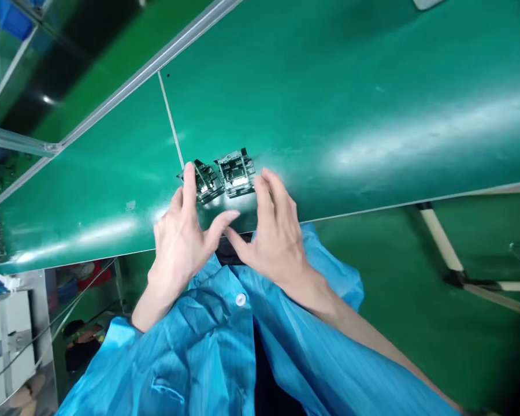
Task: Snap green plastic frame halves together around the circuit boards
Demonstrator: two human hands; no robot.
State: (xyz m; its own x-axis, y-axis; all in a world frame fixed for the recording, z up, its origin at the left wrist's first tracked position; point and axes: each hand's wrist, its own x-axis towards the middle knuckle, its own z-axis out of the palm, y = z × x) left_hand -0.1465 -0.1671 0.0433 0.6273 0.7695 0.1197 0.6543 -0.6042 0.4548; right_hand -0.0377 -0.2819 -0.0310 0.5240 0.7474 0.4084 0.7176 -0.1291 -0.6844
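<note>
Two small metal-and-black parts lie side by side on the green table top [351,104]: the left part [207,181] and the right part [237,172]. My left hand [179,242] reaches up to them with fingers stretched out, its index fingertip touching the left part. My right hand [275,231] is spread just right of the right part, fingertips at its edge. The two thumbs meet below the parts. Neither hand holds anything. My blue smock [208,341] fills the bottom of the view.
A metal rail [125,86] borders the table at the upper left, with a thin seam [171,118] running down to the parts. The table's near edge [372,212] runs across; below it is green floor and a frame leg [442,240]. Shelving stands at the lower left.
</note>
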